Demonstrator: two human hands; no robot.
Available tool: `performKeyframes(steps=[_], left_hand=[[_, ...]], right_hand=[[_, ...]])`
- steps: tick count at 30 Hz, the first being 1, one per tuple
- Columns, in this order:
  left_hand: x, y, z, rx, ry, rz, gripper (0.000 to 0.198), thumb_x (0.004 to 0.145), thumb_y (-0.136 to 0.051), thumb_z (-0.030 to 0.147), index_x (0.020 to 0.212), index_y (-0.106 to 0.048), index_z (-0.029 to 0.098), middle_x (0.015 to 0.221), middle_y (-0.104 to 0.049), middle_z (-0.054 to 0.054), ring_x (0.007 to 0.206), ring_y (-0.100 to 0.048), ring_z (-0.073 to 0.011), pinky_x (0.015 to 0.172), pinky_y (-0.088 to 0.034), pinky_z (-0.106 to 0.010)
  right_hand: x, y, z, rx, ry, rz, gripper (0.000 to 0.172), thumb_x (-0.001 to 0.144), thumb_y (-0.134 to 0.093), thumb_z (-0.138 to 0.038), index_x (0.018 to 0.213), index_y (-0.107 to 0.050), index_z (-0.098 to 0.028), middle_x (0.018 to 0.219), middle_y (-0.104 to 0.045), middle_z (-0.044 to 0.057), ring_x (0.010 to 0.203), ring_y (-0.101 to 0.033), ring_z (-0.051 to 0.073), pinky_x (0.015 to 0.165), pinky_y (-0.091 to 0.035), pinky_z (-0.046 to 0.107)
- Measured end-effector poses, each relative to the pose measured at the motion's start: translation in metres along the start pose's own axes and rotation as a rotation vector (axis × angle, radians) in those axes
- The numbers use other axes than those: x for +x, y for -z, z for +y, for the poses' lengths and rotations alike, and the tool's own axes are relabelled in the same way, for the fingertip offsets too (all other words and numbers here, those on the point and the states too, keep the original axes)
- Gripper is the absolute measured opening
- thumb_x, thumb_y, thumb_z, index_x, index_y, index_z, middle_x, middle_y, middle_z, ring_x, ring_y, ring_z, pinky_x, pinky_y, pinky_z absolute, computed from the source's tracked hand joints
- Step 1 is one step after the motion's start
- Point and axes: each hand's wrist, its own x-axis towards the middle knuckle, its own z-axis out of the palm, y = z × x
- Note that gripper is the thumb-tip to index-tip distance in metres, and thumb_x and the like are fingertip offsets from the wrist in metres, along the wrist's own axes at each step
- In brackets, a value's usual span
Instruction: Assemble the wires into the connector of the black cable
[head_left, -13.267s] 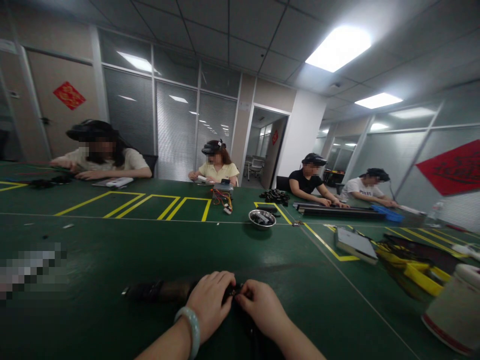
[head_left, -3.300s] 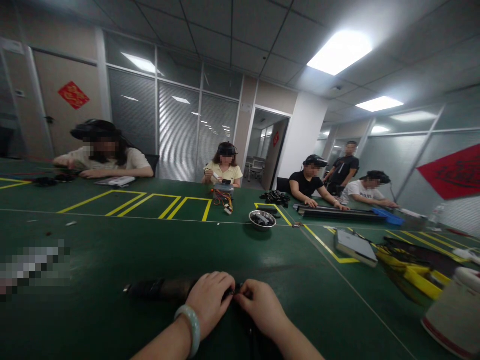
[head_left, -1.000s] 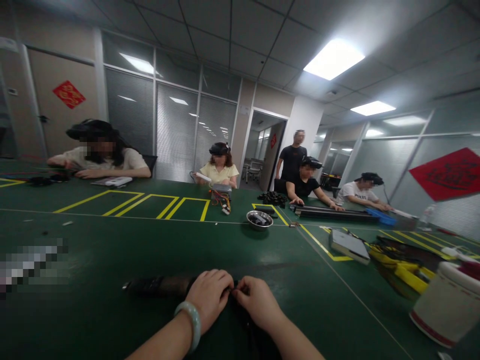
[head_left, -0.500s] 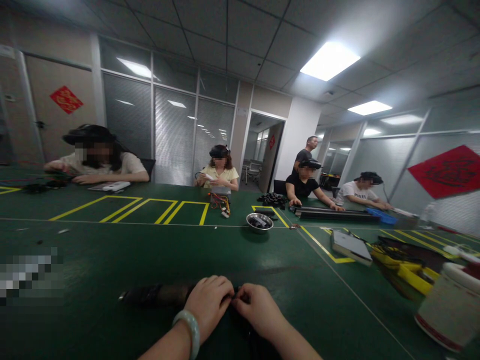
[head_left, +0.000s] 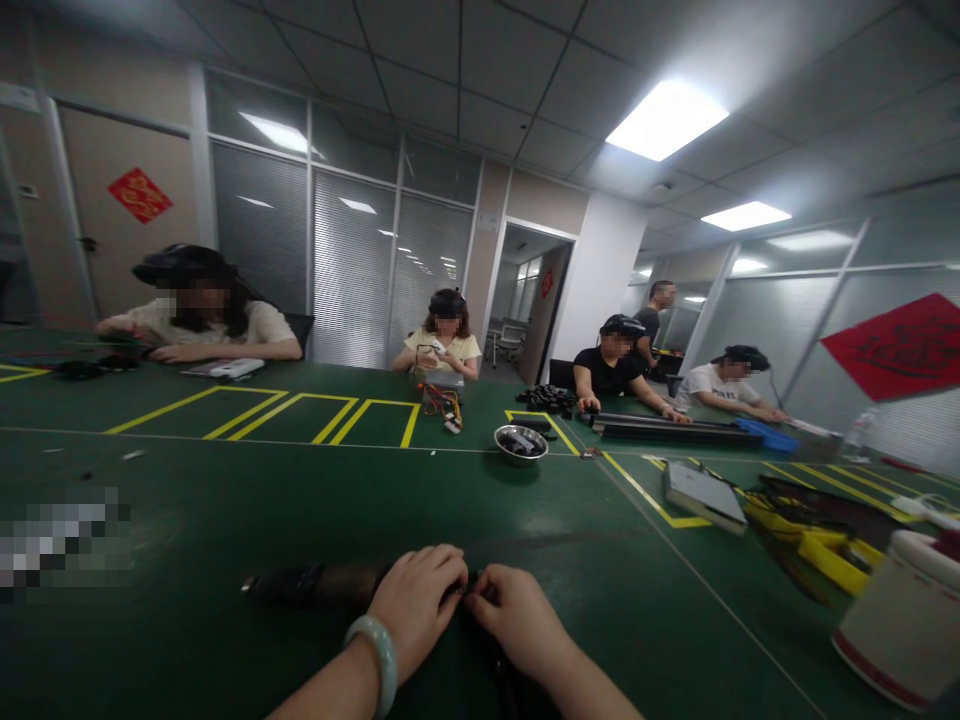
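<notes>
My left hand, with a pale green bangle on its wrist, has its fingers curled and pressed together just above the green table. Close against it, my right hand pinches thumb and forefinger at the same spot. Something small and dark sits between the fingertips, too hidden to name. A dark strip or cord runs below the right hand. A dark cylindrical tool with a metal tip lies to the left, its right end hidden behind my left hand.
A metal bowl of dark parts stands ahead. To the right are a flat silver box, yellow bins and a white tub. Several people sit across the green table; one person stands behind. Wires lie farther off.
My hands stay together in nearly the same place, with only slight finger movement. The view shifts slightly. The standing person at the back has moved right.
</notes>
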Motion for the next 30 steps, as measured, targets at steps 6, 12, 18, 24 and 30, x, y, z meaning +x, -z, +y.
performKeyframes(steps=[6, 12, 18, 24, 30], left_hand=[[-0.0010, 0.0015, 0.0011, -0.007, 0.034, 0.023, 0.023, 0.077, -0.049, 0.014, 0.096, -0.056, 0.024, 0.117, -0.059, -0.002, 0.108, -0.053, -0.0210, 0.091, -0.037, -0.036], [-0.0016, 0.0019, 0.0009, -0.004, 0.005, 0.003, 0.022, 0.080, -0.046, 0.013, 0.093, -0.057, 0.027, 0.123, -0.057, 0.000, 0.112, -0.052, -0.0204, 0.092, -0.037, -0.037], [-0.0005, -0.0009, 0.0006, 0.011, 0.042, 0.017, 0.023, 0.077, -0.049, 0.016, 0.097, -0.056, 0.024, 0.125, -0.056, -0.003, 0.114, -0.051, -0.0215, 0.095, -0.037, -0.037], [-0.0011, 0.0011, 0.0005, -0.003, 0.007, -0.002, 0.021, 0.079, -0.048, 0.016, 0.095, -0.057, 0.025, 0.124, -0.057, -0.001, 0.113, -0.051, -0.0212, 0.093, -0.037, -0.038], [-0.0020, 0.0004, 0.0005, -0.021, 0.030, 0.019, 0.022, 0.076, -0.051, 0.016, 0.096, -0.056, 0.025, 0.124, -0.056, -0.002, 0.113, -0.051, -0.0221, 0.094, -0.036, -0.038]], right_hand=[[0.0007, 0.0001, 0.0000, 0.018, -0.007, -0.003, 0.007, 0.078, -0.061, -0.021, 0.078, -0.066, -0.018, 0.071, -0.067, 0.000, 0.064, -0.058, 0.012, 0.059, -0.036, 0.020], [0.0006, -0.0006, 0.0009, 0.018, -0.009, -0.014, 0.007, 0.079, -0.060, -0.021, 0.080, -0.067, -0.017, 0.073, -0.067, 0.000, 0.064, -0.058, 0.012, 0.060, -0.037, 0.020], [0.0000, 0.0000, 0.0003, 0.011, 0.016, 0.000, 0.007, 0.079, -0.061, -0.022, 0.078, -0.067, -0.018, 0.073, -0.068, 0.000, 0.065, -0.058, 0.012, 0.061, -0.037, 0.020], [-0.0012, 0.0026, -0.0024, 0.009, 0.010, -0.006, 0.007, 0.079, -0.061, -0.021, 0.079, -0.067, -0.018, 0.074, -0.068, 0.000, 0.066, -0.059, 0.012, 0.060, -0.037, 0.020], [-0.0006, 0.0017, -0.0016, 0.016, 0.003, -0.010, 0.006, 0.079, -0.061, -0.021, 0.078, -0.066, -0.018, 0.074, -0.068, 0.000, 0.066, -0.059, 0.012, 0.061, -0.037, 0.020]])
